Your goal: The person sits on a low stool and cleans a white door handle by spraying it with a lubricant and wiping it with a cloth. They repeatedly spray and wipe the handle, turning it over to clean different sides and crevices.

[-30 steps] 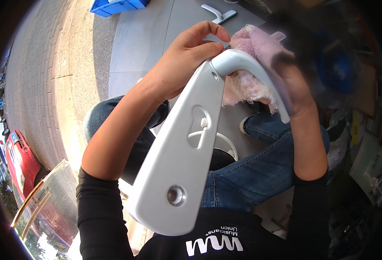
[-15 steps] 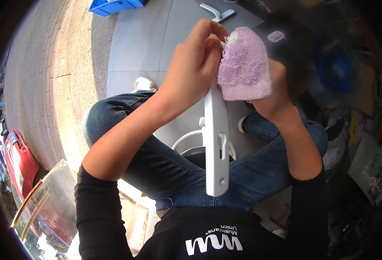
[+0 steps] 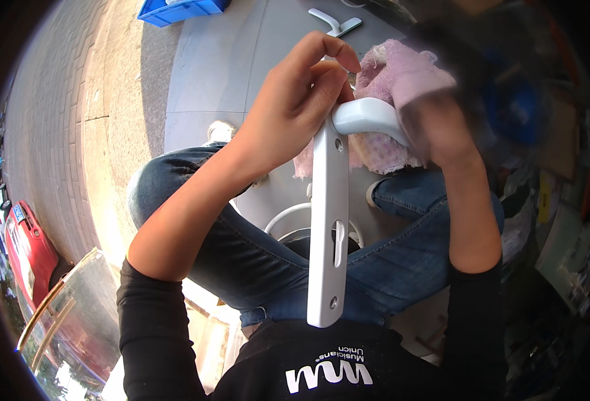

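A white door handle (image 3: 327, 200) with a long backplate, a keyhole slot and screw holes hangs in front of me, its plate pointing down toward my lap. My left hand (image 3: 298, 100) is closed around the top end of the plate. The handle's curved lever sticks out to the right. A pink terry cloth (image 3: 395, 70) wraps over my right hand (image 3: 438, 127), which is closed on it at the lever's far end. Part of the cloth hangs below the lever, and the right fingers are mostly hidden and blurred.
Another white door handle (image 3: 338, 25) lies on the grey tiled surface (image 3: 208, 87) ahead. A blue crate (image 3: 181, 11) stands at the far left. Dark clutter fills the right side. At the left are a clear panel (image 3: 74, 321) and a red car (image 3: 31, 250).
The cloth and my right hand have shifted right, uncovering the lever. The handle's plate has come slightly lower and left, while my left hand keeps nearly the same place.
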Tool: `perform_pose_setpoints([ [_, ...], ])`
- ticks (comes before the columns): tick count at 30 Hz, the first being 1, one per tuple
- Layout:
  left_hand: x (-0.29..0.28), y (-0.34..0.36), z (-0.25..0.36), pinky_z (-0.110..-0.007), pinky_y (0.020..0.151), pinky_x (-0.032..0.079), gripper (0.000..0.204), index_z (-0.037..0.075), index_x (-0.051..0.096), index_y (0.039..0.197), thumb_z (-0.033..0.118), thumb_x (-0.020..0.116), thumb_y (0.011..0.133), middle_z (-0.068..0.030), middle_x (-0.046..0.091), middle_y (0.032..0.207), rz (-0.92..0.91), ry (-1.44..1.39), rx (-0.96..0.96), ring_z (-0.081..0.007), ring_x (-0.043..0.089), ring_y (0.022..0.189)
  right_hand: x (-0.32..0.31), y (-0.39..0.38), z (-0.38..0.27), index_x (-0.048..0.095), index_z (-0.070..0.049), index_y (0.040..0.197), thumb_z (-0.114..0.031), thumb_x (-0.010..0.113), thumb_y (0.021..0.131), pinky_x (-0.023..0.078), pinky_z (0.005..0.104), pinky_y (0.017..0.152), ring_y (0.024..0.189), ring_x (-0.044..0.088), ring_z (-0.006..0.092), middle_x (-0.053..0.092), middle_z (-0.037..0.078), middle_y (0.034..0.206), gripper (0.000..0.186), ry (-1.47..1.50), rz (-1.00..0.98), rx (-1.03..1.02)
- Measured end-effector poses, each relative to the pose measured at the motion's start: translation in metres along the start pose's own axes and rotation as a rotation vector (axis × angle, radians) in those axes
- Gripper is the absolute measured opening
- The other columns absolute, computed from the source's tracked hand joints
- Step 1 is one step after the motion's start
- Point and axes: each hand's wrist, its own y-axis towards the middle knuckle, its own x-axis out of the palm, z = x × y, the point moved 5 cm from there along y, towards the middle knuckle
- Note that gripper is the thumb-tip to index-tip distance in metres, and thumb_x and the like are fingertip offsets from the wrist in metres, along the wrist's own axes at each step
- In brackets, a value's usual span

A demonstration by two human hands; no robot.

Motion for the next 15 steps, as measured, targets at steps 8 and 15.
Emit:
perform_pose_setpoints([
  [8,-0.015,0.001,-0.002,-0.02,0.066,0.043,0.011,0.002,0.045,0.104,0.006,0.04,0.096,-0.0052,0.057,0.076,0.089,-0.177,0.188,-0.0083,0.054,0.071,-0.032,-0.011,-0.003,0.05,0.002,0.122,-0.012,0.054,0.089,0.047,0.0287,0.089,0.101,0.057,0.0163,0.057,0.011,0.114,0.036,0.154,-0.101,0.137],
  [15,-0.013,0.01,-0.001,-0.021,0.07,0.043,0.01,0.001,0.045,0.102,0.006,0.041,0.096,-0.0065,0.056,0.082,0.094,-0.166,0.151,-0.0092,0.053,0.075,-0.036,-0.013,-0.023,0.051,0.002,0.119,-0.01,0.056,0.087,0.048,0.0302,0.089,0.1,0.059,0.0174,0.059,0.012,0.111,0.034,0.301,-0.059,0.035],
])
